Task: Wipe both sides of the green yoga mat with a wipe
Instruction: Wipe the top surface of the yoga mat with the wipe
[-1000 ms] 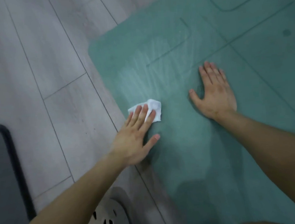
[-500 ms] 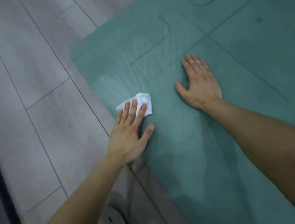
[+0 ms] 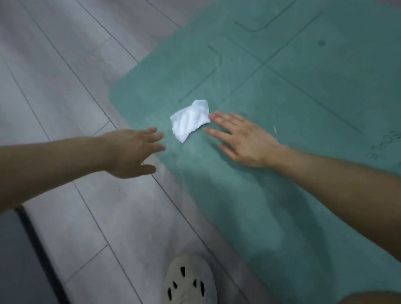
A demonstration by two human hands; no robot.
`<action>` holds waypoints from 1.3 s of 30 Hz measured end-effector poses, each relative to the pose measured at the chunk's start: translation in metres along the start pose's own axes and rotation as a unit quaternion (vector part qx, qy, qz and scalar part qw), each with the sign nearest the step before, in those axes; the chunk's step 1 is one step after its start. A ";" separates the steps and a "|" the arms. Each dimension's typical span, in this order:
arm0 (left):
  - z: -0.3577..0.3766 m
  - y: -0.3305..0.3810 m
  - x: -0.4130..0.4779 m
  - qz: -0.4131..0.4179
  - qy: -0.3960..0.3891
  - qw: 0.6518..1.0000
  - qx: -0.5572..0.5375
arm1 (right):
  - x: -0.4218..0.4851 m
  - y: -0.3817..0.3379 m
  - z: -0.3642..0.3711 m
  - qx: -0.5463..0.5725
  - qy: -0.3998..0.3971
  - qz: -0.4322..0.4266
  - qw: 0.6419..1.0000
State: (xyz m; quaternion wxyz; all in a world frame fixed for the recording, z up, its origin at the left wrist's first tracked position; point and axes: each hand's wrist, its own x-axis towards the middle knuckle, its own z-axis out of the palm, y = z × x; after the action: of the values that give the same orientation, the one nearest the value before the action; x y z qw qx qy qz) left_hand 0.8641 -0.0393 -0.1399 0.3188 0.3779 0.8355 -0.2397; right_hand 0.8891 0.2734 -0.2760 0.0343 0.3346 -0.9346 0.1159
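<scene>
One line of pressed-in lettering (image 3: 393, 141) runs along the mat (image 3: 296, 204) to the outer side of the right wrist, too blurred and cut off by the frame edge for us to read; we make out no other label or brand. We count one mat, one white wipe (image 3: 190, 120), two bare hands and one off-white shoe (image 3: 189, 288) with dark holes, which stands on the grey plank floor (image 3: 66, 66) below the left hand. The crumpled wipe lies loose on the mat near its corner, between the two hands. The left hand (image 3: 134, 152) is released, its fingers stretched toward the wipe and just short of it. The right hand (image 3: 244, 139) is also released, fingers straight and spread low over the mat, with the fingertips (image 3: 213, 116) just beside the wipe's edge; we cannot tell whether they touch it. Half a second ago the left fingers pressed the wipe flat on the mat while the right hand lay well away from it; now the left hand has let go and the right has come across to it. A dark pad (image 3: 5, 266) lies under the left forearm.
</scene>
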 end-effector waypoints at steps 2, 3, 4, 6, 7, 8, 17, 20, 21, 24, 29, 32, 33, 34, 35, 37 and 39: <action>0.010 0.018 -0.023 -0.007 -0.008 1.000 -0.010 | 0.024 -0.008 -0.007 -0.033 -0.038 -0.048 0.998; 0.018 0.027 -0.027 -0.031 0.018 0.999 -0.029 | 0.038 -0.013 -0.007 -0.042 -0.042 -0.050 0.997; 0.025 0.036 -0.024 -0.065 0.054 0.994 -0.066 | 0.053 -0.019 -0.006 -0.043 -0.041 -0.038 0.998; 0.042 0.046 -0.003 -0.170 0.140 0.956 -0.195 | 0.075 -0.030 0.009 -0.034 -0.052 0.018 0.998; 0.050 0.048 0.009 -0.227 0.181 0.922 -0.255 | 0.081 -0.034 0.022 -0.029 -0.055 0.053 0.997; 0.058 0.049 0.022 -0.271 0.217 0.887 -0.306 | 0.085 -0.037 0.036 -0.031 -0.043 0.085 0.995; 0.085 0.057 0.055 -0.330 0.206 0.844 -0.369 | 0.068 -0.063 0.044 0.008 -0.112 0.086 0.990; 0.071 0.049 0.064 -0.314 0.171 0.864 -0.353 | 0.045 0.012 0.015 -0.006 -0.128 0.135 0.983; 0.068 0.050 0.064 -0.309 0.168 0.869 -0.349 | 0.038 0.044 0.002 -0.019 -0.126 0.214 0.969; 0.058 0.053 0.068 -0.298 0.187 0.881 -0.315 | 0.034 0.088 -0.016 -0.021 -0.097 0.412 0.906; 0.063 0.046 0.066 -0.304 0.175 0.874 -0.335 | 0.024 -0.051 0.028 0.005 -0.125 0.057 0.990; 0.064 0.040 0.068 -0.298 0.162 0.880 -0.333 | 0.024 0.025 0.005 -0.028 -0.136 0.045 0.989; 0.063 0.040 0.070 -0.295 0.158 0.882 -0.331 | 0.027 0.063 -0.006 -0.040 -0.128 0.150 0.980; 0.062 0.042 0.072 -0.290 0.154 0.885 -0.329 | 0.027 0.098 -0.016 -0.047 -0.111 0.275 0.954; 0.062 0.043 0.073 -0.288 0.152 0.887 -0.328 | 0.030 0.119 -0.021 -0.032 -0.093 0.369 0.924; 0.063 0.044 0.074 -0.291 0.152 0.886 -0.328 | 0.043 0.095 -0.006 -0.017 -0.060 0.411 0.910; 0.063 0.046 0.073 -0.293 0.149 0.885 -0.328 | 0.048 0.020 0.016 -0.006 -0.076 0.214 0.974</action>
State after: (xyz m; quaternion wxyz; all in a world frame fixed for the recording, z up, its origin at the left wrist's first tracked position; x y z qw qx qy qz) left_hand 0.8847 -0.0172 -0.2420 0.2117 0.0206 0.9768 0.0247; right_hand 0.8399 0.2550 -0.2885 -0.0604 0.1340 -0.9851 0.0889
